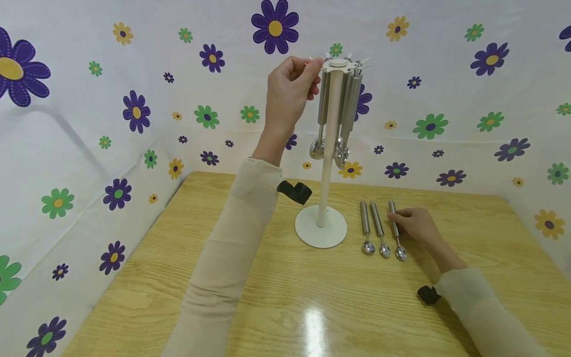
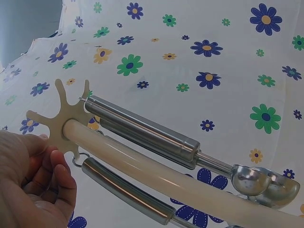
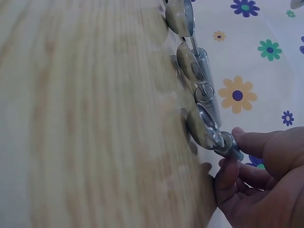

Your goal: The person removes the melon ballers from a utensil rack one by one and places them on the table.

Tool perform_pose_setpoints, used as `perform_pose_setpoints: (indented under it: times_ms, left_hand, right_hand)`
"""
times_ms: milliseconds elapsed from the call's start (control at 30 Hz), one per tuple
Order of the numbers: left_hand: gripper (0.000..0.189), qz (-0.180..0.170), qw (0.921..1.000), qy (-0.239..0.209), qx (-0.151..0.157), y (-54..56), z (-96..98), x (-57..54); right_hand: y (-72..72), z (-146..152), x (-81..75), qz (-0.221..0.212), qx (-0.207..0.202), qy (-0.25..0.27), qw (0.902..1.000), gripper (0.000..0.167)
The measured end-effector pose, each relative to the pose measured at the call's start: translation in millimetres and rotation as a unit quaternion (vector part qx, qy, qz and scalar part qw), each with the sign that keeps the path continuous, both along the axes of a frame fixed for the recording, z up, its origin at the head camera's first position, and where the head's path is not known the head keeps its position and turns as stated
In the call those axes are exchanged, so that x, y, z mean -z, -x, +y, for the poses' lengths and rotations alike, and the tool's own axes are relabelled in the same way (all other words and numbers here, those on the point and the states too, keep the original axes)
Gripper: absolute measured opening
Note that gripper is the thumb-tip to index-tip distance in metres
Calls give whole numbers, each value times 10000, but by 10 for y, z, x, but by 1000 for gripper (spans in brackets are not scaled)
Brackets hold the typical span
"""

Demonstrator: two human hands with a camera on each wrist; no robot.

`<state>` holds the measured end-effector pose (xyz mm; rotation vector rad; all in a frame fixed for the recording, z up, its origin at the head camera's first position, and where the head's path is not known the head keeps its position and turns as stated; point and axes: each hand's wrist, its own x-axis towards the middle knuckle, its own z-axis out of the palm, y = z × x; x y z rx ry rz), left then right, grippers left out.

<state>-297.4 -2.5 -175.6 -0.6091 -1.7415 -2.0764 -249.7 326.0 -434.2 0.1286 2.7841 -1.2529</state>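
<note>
A cream utensil stand (image 1: 329,163) rises from a round base, with a hooked plate (image 2: 59,124) on top. Several steel scoops (image 1: 354,104) hang from its hooks by small rings, bowls down. My left hand (image 1: 290,82) pinches a hook at the plate's left side between thumb and fingers. Right of the base, three more scoops lie in a row on the table, bowls toward me. My right hand (image 1: 415,225) pinches the handle of the rightmost scoop (image 1: 395,223). In the right wrist view, its bowl (image 3: 205,127) rests close over the wood, thumb and fingers on the handle.
The left scoop (image 1: 366,225) and middle scoop (image 1: 378,225) lie between the stand and my right hand. Behind the wooden table (image 1: 276,297) hangs a white flower-printed cloth (image 1: 241,148), which also covers the sides.
</note>
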Motion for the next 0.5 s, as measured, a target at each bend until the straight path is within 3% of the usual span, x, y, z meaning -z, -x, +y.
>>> perform_pose_setpoints:
  times_ms: [500]
  left_hand:
    - [11,13,10000,-58,5,-5,-1,2]
  right_hand:
    - [9,-40,51,187,72,-462,9987,47]
